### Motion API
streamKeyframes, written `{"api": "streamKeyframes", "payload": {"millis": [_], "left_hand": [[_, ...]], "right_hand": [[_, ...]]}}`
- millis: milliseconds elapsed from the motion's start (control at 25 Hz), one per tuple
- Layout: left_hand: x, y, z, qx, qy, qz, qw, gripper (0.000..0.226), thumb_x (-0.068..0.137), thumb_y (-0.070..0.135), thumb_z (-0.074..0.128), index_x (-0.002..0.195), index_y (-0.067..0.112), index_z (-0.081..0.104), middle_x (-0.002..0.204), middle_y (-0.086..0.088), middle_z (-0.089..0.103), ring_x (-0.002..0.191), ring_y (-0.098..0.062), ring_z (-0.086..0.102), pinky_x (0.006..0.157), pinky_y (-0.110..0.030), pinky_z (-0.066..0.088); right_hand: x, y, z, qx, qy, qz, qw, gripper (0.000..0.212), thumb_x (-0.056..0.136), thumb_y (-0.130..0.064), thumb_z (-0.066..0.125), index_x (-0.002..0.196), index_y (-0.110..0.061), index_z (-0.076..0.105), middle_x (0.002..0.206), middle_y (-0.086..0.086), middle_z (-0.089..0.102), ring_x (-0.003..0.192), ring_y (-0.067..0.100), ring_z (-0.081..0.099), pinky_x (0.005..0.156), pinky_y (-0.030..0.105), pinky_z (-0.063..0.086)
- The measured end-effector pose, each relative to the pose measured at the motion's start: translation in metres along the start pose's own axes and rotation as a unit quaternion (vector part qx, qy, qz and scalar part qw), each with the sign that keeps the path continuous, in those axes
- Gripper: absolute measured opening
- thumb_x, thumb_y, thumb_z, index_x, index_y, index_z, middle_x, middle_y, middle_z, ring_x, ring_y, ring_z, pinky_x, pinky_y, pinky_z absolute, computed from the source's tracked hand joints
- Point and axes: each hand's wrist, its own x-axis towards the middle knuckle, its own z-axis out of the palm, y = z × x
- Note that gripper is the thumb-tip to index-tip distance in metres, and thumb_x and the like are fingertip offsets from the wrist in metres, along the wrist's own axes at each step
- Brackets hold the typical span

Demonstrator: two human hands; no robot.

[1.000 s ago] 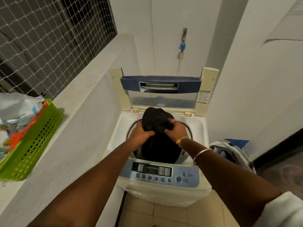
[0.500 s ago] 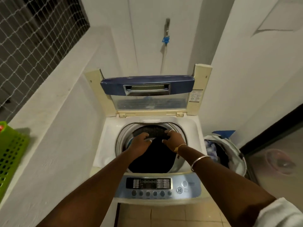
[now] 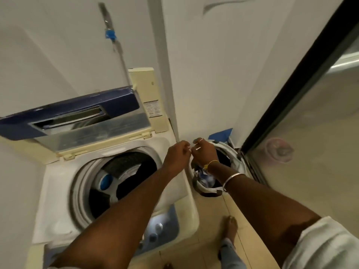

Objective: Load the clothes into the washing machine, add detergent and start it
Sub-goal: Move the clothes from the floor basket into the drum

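Dark clothes already lie in my open washing machine, while my left hand and right hand, both loosely curled and empty, reach toward the laundry basket for more; detergent and starting remain.

The tiled floor carries the washing machine, a laundry basket just beside it, and a bare foot.

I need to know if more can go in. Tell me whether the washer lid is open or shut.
Open. The lid stands tilted up behind the drum, whose mouth is uncovered, with dark clothes visible inside.
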Motion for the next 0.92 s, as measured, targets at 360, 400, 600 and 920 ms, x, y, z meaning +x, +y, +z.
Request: {"api": "streamKeyframes", "payload": {"millis": [360, 400, 600, 920], "left_hand": [[0.085, 0.009, 0.15, 0.068, -0.07, -0.083, 0.992, 0.02, 0.093, 0.008, 0.057, 0.112, 0.004, 0.065, 0.107, -0.013, 0.069, 0.096, -0.022, 0.062, 0.081, -0.018, 0.037], [0.09, 0.001, 0.164, 0.078, -0.08, -0.096, 0.989, 0.023, 0.092, 0.007, 0.059, 0.114, 0.004, 0.064, 0.109, -0.013, 0.069, 0.1, -0.025, 0.063, 0.082, -0.018, 0.037], [0.116, -0.052, 0.232, 0.092, -0.128, -0.149, 0.976, 0.021, 0.089, 0.008, 0.063, 0.109, 0.002, 0.063, 0.105, -0.014, 0.067, 0.1, -0.028, 0.064, 0.082, -0.027, 0.045], [0.201, -0.183, 0.373, 0.111, -0.208, -0.191, 0.953, 0.059, 0.076, 0.02, 0.078, 0.127, 0.002, 0.054, 0.122, -0.016, 0.062, 0.115, -0.031, 0.059, 0.092, -0.033, 0.044]], "right_hand": [[0.107, 0.181, -0.069, -0.114, -0.11, 0.038, 0.987, 0.038, 0.089, -0.024, 0.063, 0.124, -0.01, 0.06, 0.12, 0.013, 0.064, 0.114, 0.031, 0.059, 0.095, 0.034, 0.045], [0.116, 0.198, -0.071, -0.118, -0.119, 0.047, 0.985, 0.038, 0.088, -0.024, 0.063, 0.123, -0.01, 0.06, 0.119, 0.013, 0.065, 0.113, 0.032, 0.06, 0.093, 0.034, 0.046], [0.162, 0.274, -0.051, -0.13, -0.179, 0.035, 0.975, 0.043, 0.086, -0.017, 0.066, 0.128, -0.013, 0.059, 0.12, 0.015, 0.063, 0.111, 0.033, 0.06, 0.088, 0.03, 0.046], [0.288, 0.399, 0.08, -0.221, -0.289, -0.024, 0.931, 0.07, 0.078, -0.026, 0.067, 0.143, -0.025, 0.041, 0.129, 0.015, 0.054, 0.115, 0.035, 0.053, 0.097, 0.041, 0.047]]}}
